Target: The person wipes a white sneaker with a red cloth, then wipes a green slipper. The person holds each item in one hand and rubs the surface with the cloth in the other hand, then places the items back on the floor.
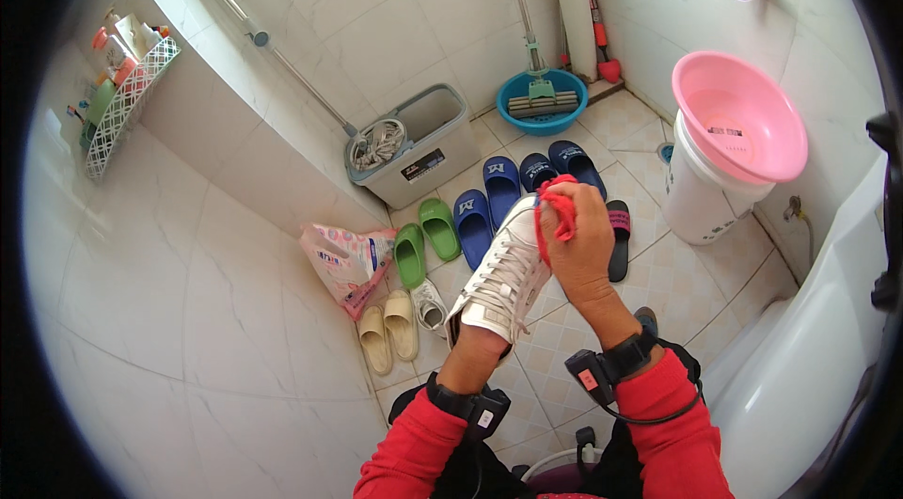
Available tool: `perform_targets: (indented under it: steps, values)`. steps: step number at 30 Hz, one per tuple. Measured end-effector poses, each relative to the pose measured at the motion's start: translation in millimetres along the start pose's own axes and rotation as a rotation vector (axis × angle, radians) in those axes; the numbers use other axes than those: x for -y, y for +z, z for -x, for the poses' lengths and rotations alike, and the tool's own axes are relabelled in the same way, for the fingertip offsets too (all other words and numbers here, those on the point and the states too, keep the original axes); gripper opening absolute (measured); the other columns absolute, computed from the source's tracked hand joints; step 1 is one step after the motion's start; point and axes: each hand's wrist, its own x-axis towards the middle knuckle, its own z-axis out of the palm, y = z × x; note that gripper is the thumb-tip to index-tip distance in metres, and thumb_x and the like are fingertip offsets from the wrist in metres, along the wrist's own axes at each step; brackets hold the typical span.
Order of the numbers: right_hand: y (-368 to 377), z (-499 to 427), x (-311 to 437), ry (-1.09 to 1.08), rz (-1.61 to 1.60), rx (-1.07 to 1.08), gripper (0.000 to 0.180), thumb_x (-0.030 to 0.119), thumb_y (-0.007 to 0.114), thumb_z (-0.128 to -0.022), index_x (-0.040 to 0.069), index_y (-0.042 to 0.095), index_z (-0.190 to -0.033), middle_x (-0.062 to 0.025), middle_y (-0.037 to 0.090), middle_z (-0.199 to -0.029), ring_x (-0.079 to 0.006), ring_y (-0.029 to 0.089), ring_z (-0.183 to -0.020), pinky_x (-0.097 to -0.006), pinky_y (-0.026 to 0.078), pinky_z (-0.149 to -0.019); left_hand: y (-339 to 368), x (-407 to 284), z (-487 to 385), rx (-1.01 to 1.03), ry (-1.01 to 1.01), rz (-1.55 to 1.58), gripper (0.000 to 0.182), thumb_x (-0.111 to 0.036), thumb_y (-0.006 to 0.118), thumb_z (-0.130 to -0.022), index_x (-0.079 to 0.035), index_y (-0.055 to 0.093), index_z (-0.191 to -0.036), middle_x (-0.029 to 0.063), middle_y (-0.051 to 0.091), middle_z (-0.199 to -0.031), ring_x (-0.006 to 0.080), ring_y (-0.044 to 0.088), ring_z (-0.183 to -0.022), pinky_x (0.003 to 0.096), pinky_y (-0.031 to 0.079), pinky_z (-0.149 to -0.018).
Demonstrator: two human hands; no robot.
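Observation:
A white lace-up sneaker [504, 259] is held up in front of me, toe pointing away and sole turned down. My left hand [481, 347] goes into its ankle opening, so the fingers are hidden and the shoe is borne on that hand. Bunched in my right hand [587, 241] is a red cloth [559, 210], pressed against the right side of the toe. Below, on the tiled floor, another white sneaker [428, 307] stands beside a pair of beige slippers [386, 333].
Green [439, 229] and blue slippers [471, 220] line the floor. Behind them stand a grey mop bucket [430, 146] and a blue basin [543, 119] holding a sponge mop. A pink basin [741, 111] tops a white bucket [698, 196] at right, near a white tub-like fixture [790, 386].

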Motion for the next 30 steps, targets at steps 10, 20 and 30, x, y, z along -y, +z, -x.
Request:
perform_targets:
  steps: [10, 20, 30]
  values:
    - [5, 28, 33, -0.111, -0.194, 0.359, 0.027, 0.011, 0.074, -0.075, 0.015, 0.063, -0.1, -0.0096, 0.061, -0.092, -0.0322, 0.062, -0.088, -0.0393, 0.053, -0.074, -26, -6, -7, 0.194, 0.167, 0.139, 0.04, -0.022, 0.032, -0.106, -0.008, 0.044, -0.14, 0.0117, 0.052, -0.139, 0.0255, 0.05, -0.128, 0.0374, 0.039, -0.112]
    - [-6, -4, -1, 0.038, 0.057, 0.074, 0.025, 0.017, 0.071, -0.081, 0.015, 0.062, -0.104, -0.0095, 0.06, -0.095, -0.0328, 0.059, -0.09, -0.0425, 0.051, -0.075, -3, 19, -19, 0.226, 0.233, -0.354, 0.041, -0.006, 0.043, -0.1, 0.001, 0.041, -0.14, 0.0112, 0.05, -0.14, 0.0185, 0.049, -0.126, 0.0308, 0.041, -0.108]
    - [0, 18, 24, -0.133, 0.058, 0.375, 0.026, 0.014, 0.075, -0.075, 0.018, 0.065, -0.099, -0.0058, 0.063, -0.09, -0.0281, 0.063, -0.086, -0.0375, 0.054, -0.066, -22, 16, -13, 0.619, -0.027, 0.629, 0.04, -0.021, 0.035, -0.105, -0.008, 0.042, -0.143, 0.0089, 0.046, -0.147, 0.023, 0.048, -0.13, 0.0371, 0.038, -0.113]
